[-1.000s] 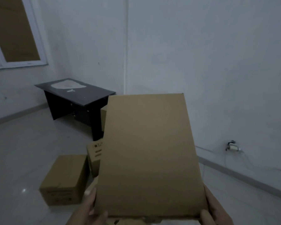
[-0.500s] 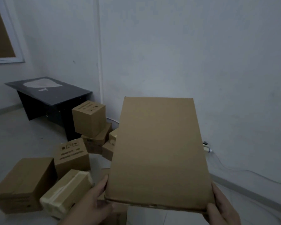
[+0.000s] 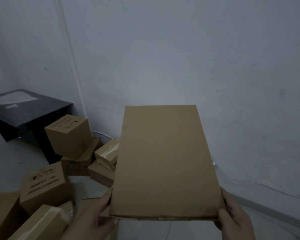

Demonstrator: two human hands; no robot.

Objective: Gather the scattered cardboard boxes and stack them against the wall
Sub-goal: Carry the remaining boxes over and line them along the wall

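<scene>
Bare floor (image 3: 270, 231) lies open along the wall (image 3: 197, 58) at right, crossed only by a thin cable (image 3: 249, 183); at left, jumbled cardboard boxes (image 3: 73, 148) and a dark desk (image 3: 31, 113) crowd the corner.

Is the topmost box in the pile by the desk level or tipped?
Tipped: the topmost box leans askew on the flatter box beneath it, its edges slanted.

Front box (image 3: 43, 185), top face: dark logo, two print lines, blurred, unreadable. Tilted box (image 3: 68, 135): faint print marks, illegible. Nothing legible.
</scene>
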